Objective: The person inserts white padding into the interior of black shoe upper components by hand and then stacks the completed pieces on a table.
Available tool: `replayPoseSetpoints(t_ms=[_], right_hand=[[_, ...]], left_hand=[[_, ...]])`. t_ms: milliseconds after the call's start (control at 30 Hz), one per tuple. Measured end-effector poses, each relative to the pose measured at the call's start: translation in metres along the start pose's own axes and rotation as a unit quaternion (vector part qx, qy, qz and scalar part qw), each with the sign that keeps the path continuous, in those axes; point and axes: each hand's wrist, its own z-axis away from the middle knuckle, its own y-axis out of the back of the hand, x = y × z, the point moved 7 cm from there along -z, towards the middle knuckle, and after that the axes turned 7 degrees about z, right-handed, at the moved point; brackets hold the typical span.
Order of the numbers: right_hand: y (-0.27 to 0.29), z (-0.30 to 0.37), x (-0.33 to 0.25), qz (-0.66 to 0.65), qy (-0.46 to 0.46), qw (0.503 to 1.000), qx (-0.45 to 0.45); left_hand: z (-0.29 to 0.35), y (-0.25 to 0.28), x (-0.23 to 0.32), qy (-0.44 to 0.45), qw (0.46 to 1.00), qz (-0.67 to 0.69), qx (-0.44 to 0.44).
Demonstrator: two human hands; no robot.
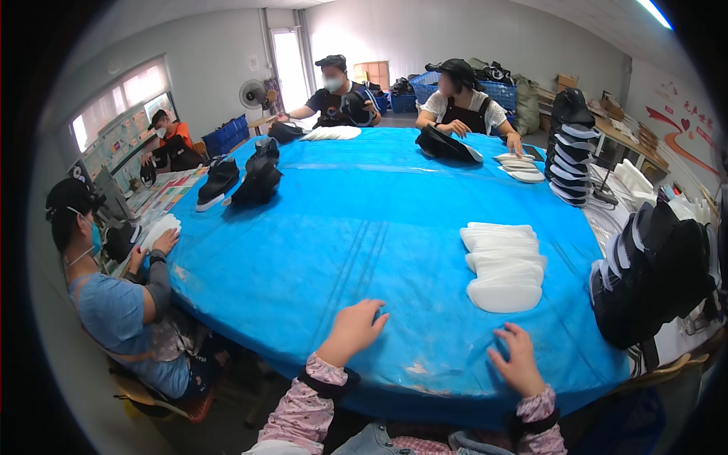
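Note:
My left hand [353, 331] hovers over the near side of the blue-covered table, fingers apart and nothing in it. My right hand [519, 360], also open and holding nothing, is just below a row of overlapping white rounded pads [504, 267]. A gap of bare blue cover lies between my fingertips and the lowest pad. To the right of the pads a large stack of black fabric pieces with pale layers between them [652, 273] leans at the table's edge. Both my forearms wear pink patterned sleeves with dark cuffs.
A blue cover [326, 227] spans the table. Black fabric pieces [258, 174] lie at the left; another tall stack [572, 152] stands far right. Co-workers sit at the left [121, 288] and far side [455, 106], handling black pieces and white pads. A fan [254, 95] stands behind.

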Motion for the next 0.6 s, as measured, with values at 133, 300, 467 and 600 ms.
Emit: replayPoseSetpoints(t_ms=[133,300,467,600], right_hand=[[-0.004,0.017,-0.022,0.097,0.019,0.994,0.055],[-0.004,0.010,-0.032,0.076,0.025,0.995,0.062],[0.007,0.028,-0.024,0.084,-0.016,0.991,0.107],[0.019,0.052,-0.014,0.116,-0.065,0.981,0.141]], left_hand=[[-0.003,0.007,-0.021,0.079,0.987,0.139,-0.034],[0.001,0.003,-0.060,0.136,0.948,0.273,-0.084],[-0.030,0.033,-0.076,0.105,0.923,0.285,-0.237],[-0.092,0.124,-0.170,0.109,0.983,0.079,-0.121]])
